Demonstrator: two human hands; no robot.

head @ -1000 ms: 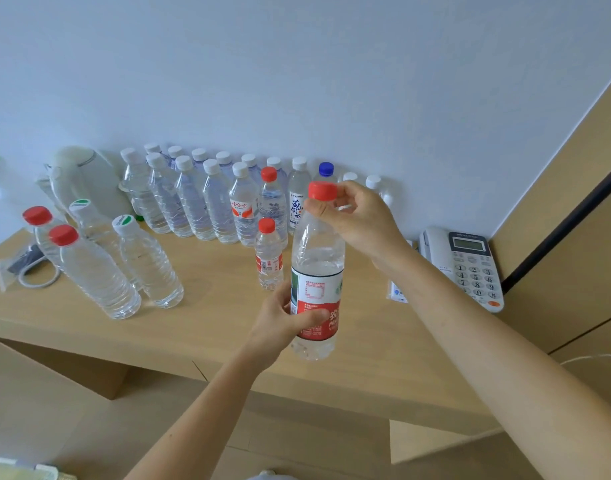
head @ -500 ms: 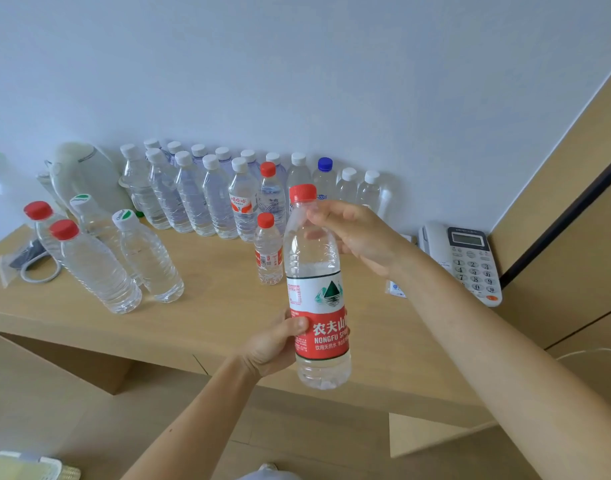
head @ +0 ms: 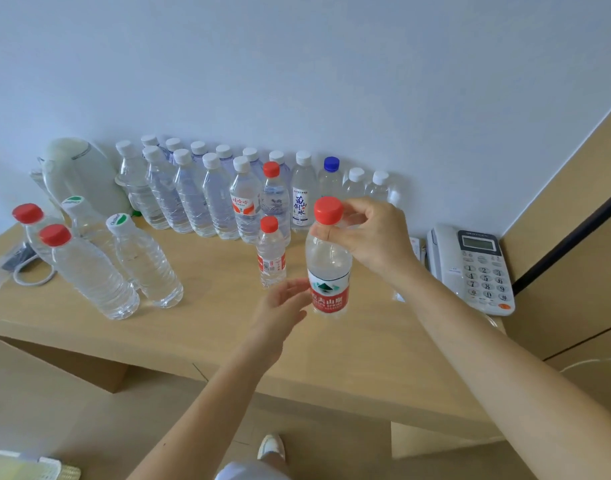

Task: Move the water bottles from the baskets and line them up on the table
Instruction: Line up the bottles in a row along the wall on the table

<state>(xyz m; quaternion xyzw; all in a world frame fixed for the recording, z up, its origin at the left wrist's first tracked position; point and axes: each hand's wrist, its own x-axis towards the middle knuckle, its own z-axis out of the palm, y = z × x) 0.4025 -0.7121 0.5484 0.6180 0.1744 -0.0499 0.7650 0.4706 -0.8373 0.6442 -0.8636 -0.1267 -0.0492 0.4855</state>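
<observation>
Bare wooden table lies open at 6 o'clock of the held red-capped bottle, from the bottle's base down to the front edge. At 9 o'clock a small red-capped bottle stands just beside it, with the left hand at 8 o'clock. At 12 o'clock the row of bottles walls off the back. At 3 o'clock the telephone blocks the right. Far at 9 o'clock, four larger bottles cluster, with clear tabletop between them and the small bottle.

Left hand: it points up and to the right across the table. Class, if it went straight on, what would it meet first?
Probably the red-labelled bottle: the left hand is open beside its label, fingertips nearly touching; depth is uncertain.
</observation>
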